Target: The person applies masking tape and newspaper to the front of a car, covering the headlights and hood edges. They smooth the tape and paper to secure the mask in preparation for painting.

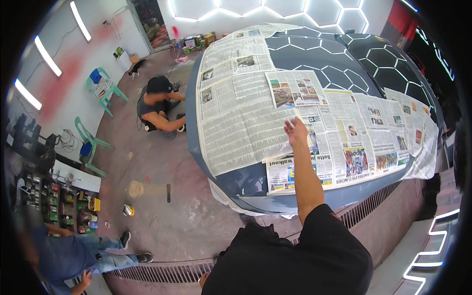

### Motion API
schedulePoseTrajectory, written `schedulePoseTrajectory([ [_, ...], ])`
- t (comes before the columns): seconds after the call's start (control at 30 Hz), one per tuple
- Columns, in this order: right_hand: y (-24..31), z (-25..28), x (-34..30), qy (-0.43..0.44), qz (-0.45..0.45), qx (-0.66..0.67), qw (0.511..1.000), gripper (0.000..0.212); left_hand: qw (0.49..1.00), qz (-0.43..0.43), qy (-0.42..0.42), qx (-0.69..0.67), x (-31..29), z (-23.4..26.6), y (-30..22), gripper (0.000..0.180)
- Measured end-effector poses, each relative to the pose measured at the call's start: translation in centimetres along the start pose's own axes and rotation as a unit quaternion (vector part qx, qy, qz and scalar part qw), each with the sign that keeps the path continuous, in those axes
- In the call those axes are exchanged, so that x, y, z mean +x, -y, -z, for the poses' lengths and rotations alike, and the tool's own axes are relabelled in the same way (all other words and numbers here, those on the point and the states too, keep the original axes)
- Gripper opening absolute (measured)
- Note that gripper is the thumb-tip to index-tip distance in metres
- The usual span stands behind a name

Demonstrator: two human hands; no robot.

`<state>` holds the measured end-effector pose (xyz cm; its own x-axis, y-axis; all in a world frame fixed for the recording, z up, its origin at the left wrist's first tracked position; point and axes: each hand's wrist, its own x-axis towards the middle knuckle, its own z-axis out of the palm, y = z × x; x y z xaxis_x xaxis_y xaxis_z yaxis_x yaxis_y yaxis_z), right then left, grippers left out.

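A grey-blue car [255, 181] stands before me, much of it covered by sheets of newspaper [241, 118]. My right arm reaches out over it. The right hand [296, 132] is above the paper, palm partly up and fingers loosely apart, with nothing in them. Whether it touches the paper, I cannot tell. Just beyond the fingertips is a smaller newspaper sheet with colour photos [297, 88], overlapping the larger ones. Low by my side, only a bit of my left hand [203, 279] shows past my black shirt; its fingers are hidden.
A person in a black cap [157, 105] crouches at the car's left side. Another person [73, 255] sits or leans at lower left. Green plastic chairs [88, 140], a shelf of cans [69, 206], a yellow-labelled can [129, 210] and a floor grate [162, 273] are around.
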<state>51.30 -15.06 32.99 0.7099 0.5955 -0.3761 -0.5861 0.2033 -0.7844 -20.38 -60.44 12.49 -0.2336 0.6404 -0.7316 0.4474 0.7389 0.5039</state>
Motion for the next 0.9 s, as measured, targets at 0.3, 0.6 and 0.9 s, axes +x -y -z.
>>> schedulePoseTrajectory([
  [0.3, 4.1, -1.7, 10.7, -0.093, -0.004, 0.030, 0.995, 0.066, 0.999, 0.042, -0.024, 0.003, -3.0, -2.4, -6.4, 0.029],
  [0.6, 5.4, -0.4, 19.9, -0.079, -0.007, 0.002, 0.997, 0.020, 0.993, 0.098, -0.067, 0.008, -4.3, -3.8, -4.5, 0.029],
  [0.9, 6.1, -8.3, -1.1, -0.006, 0.375, -0.183, 0.909, 0.030, 0.976, -0.088, -0.187, 0.062, -11.9, -5.0, -10.6, 0.034],
])
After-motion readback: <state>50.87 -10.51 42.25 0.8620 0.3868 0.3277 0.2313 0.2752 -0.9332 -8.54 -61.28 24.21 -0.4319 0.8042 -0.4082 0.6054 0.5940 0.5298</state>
